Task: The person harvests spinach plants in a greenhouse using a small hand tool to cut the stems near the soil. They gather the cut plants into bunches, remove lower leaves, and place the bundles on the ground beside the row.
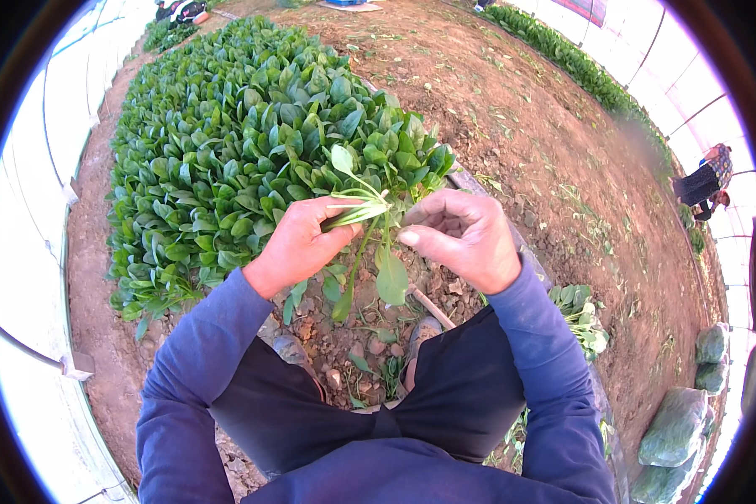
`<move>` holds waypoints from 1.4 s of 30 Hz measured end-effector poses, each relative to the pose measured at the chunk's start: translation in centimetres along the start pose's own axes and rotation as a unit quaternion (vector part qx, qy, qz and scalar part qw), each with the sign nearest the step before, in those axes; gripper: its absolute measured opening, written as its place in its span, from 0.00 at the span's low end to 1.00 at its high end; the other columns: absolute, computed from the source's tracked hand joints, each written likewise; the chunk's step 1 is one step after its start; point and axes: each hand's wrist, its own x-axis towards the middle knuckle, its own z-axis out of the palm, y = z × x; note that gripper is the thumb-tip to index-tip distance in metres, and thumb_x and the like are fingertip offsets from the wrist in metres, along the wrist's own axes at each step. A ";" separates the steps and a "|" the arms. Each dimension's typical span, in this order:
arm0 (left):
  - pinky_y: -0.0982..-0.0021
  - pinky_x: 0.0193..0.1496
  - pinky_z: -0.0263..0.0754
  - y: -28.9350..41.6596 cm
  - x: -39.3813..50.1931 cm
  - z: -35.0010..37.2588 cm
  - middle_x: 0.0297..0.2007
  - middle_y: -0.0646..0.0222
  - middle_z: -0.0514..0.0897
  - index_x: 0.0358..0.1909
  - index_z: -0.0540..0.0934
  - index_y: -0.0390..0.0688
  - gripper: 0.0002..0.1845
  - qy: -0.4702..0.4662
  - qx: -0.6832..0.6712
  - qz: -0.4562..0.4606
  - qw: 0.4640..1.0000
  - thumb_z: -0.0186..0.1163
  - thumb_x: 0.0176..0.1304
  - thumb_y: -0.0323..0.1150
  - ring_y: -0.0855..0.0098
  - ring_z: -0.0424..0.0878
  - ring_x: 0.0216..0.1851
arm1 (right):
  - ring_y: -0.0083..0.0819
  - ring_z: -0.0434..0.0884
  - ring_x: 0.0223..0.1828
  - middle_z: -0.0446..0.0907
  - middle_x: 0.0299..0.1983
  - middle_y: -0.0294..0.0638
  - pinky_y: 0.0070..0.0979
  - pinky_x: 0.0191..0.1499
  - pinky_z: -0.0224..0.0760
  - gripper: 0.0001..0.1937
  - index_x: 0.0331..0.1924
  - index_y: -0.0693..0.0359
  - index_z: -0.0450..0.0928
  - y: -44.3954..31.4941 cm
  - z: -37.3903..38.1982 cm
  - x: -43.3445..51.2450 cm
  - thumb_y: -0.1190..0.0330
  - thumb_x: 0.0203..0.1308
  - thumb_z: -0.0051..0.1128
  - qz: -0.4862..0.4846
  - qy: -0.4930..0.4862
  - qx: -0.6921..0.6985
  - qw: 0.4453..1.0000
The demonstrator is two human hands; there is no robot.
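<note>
My left hand (307,242) is closed around the stems of a small leafy plant (360,211), which looks like spinach, its cut or root end turned to the right. One pale leaf stands up from it and a few leaves hang below. Close to the right of the stems is my right hand (463,234), thumb and fingers curled and apart; nothing shows between them. A dense bed of spinach-like plants (227,138) grows beyond and to the left. On the soil between my feet lies a wooden handle (431,307); its far end is hidden.
Loose leafy plants (581,320) lie right of my right forearm. Filled plastic bags (673,427) stand at the lower right. Another person (705,179) bends over at the far right. Greenhouse film (28,252) borders the left; bare soil (542,164) with leaf scraps stretches right.
</note>
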 end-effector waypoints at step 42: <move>0.70 0.57 0.79 -0.4 -0.4 -0.5 0.50 0.69 0.88 0.58 0.86 0.35 0.15 -0.145 -0.165 -0.068 0.973 0.63 0.72 0.23 0.78 0.83 0.51 | 0.13 0.75 0.35 0.81 0.38 0.30 0.18 0.38 0.70 0.11 0.52 0.65 0.89 0.7 -2.6 0.3 0.74 0.68 0.65 -0.096 0.051 -0.116 0.987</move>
